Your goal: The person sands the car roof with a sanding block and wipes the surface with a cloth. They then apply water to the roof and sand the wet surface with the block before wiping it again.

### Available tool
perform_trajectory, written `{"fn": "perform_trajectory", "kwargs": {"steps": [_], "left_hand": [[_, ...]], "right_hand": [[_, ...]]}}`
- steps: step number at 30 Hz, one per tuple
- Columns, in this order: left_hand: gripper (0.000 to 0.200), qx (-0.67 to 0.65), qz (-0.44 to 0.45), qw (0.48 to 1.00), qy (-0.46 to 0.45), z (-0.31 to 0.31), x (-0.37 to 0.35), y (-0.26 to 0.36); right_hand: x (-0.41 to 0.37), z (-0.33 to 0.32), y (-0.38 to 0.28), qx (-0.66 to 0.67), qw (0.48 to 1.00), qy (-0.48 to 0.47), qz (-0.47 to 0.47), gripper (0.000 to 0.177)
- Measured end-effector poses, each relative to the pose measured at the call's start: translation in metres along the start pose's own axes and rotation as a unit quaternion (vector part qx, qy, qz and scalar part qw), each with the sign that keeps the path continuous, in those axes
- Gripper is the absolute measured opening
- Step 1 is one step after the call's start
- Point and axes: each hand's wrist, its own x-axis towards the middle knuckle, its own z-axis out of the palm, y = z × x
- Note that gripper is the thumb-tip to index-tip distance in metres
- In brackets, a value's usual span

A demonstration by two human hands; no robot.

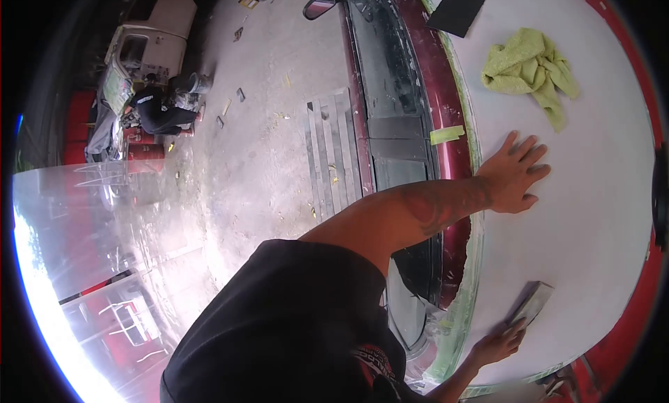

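Note:
My left hand (pixel 514 178) lies flat, fingers spread, on the pale primed car roof (pixel 599 215) and holds nothing. The tattooed forearm reaches to it across the dark red roof edge (pixel 446 103). Lower down, my right hand (pixel 496 345) grips a grey sanding block (pixel 532 302) pressed against the roof near its edge. A crumpled yellow-green cloth (pixel 531 68) lies on the roof beyond my left hand. A black sheet (pixel 458 8) lies at the far end of the roof.
Green masking tape (pixel 447 134) runs along the roof edge above the side windows (pixel 390 89). A side mirror (pixel 319 3) sticks out over the concrete floor (pixel 258 124). Another person (pixel 157 110) crouches by a stripped white vehicle (pixel 146 44). Clear plastic sheeting (pixel 104 249) hangs at left.

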Motion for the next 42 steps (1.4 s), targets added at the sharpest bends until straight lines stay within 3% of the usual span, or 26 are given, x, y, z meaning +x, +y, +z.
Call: {"fn": "perform_trajectory", "kwargs": {"steps": [4, 6, 10, 11, 13, 14, 16, 19, 22, 25, 27, 28, 30, 32, 33, 35, 38, 42], "left_hand": [[0.061, 0.008, 0.001, 1.0, -0.002, 0.006, -0.001, -0.003], [0.06, -0.005, 0.006, 1.0, -0.002, 0.005, -0.001, -0.002], [0.061, -0.017, -0.001, 1.0, -0.01, 0.007, 0.0, -0.002], [0.061, -0.021, 0.0, 1.0, -0.007, 0.008, 0.001, -0.002], [0.061, -0.033, -0.003, 0.999, -0.005, 0.007, -0.001, -0.002], [0.061, -0.03, -0.006, 0.999, -0.006, 0.006, -0.001, -0.003], [0.061, -0.042, -0.004, 0.999, 0.001, 0.004, -0.001, -0.002], [0.061, -0.011, 0.0, 1.0, 0.022, 0.011, -0.001, -0.002], [0.061, -0.018, 0.001, 1.0, 0.02, 0.011, -0.001, -0.003], [0.062, -0.02, -0.003, 1.0, -0.001, 0.007, 0.0, -0.003], [0.063, -0.014, -0.002, 1.0, -0.007, 0.009, 0.002, -0.002], [0.064, -0.007, -0.001, 1.0, -0.016, 0.011, 0.002, -0.003], [0.063, -0.005, -0.012, 1.0, -0.013, 0.006, 0.0, -0.009], [0.062, -0.013, -0.006, 1.0, -0.013, 0.006, 0.0, -0.001], [0.061, -0.03, -0.003, 1.0, -0.007, 0.003, -0.001, -0.002], [0.061, -0.016, 0.007, 1.0, -0.007, 0.001, -0.001, -0.002], [0.06, 0.04, 0.022, 0.999, -0.012, 0.004, 0.001, -0.004], [0.059, 0.042, 0.032, 0.998, -0.034, -0.002, 0.003, -0.004]], "right_hand": [[0.191, 0.036, 0.074, -0.016, 0.995, -0.021, 0.093, 0.049], [0.234, 0.046, 0.086, -0.009, 0.993, -0.03, 0.112, 0.05], [0.122, 0.012, 0.011, -0.007, 0.997, -0.034, 0.067, 0.048], [0.075, 0.015, 0.0, 0.0, 1.0, 0.007, -0.004, 0.05], [0.008, -0.008, -0.041, 0.054, 0.997, -0.037, -0.046, 0.054], [0.004, -0.008, -0.038, 0.032, 0.995, -0.011, -0.094, 0.054], [0.041, -0.006, -0.022, -0.016, 0.995, -0.003, -0.099, 0.054], [0.174, 0.027, 0.027, -0.047, 0.999, 0.015, 0.006, 0.051], [0.268, 0.036, 0.055, -0.044, 0.993, -0.065, 0.093, 0.046], [0.194, 0.015, 0.012, -0.012, 0.996, -0.048, 0.07, 0.047], [0.097, 0.013, -0.012, -0.055, 0.998, 0.008, -0.013, 0.049], [0.051, 0.01, -0.024, -0.004, 0.998, 0.024, -0.051, 0.048], [0.007, -0.003, -0.034, -0.024, 0.998, -0.042, -0.045, 0.048], [0.037, -0.004, -0.016, -0.006, 0.992, 0.016, -0.121, 0.05], [0.072, 0.001, -0.008, 0.006, 0.994, 0.04, -0.106, 0.051], [0.158, 0.017, 0.012, 0.004, 0.999, 0.041, -0.017, 0.05], [0.242, 0.016, 0.028, -0.002, 0.995, -0.041, 0.092, 0.051], [0.12, 0.002, -0.03, 0.063, 0.997, 0.042, 0.035, 0.056]]}}
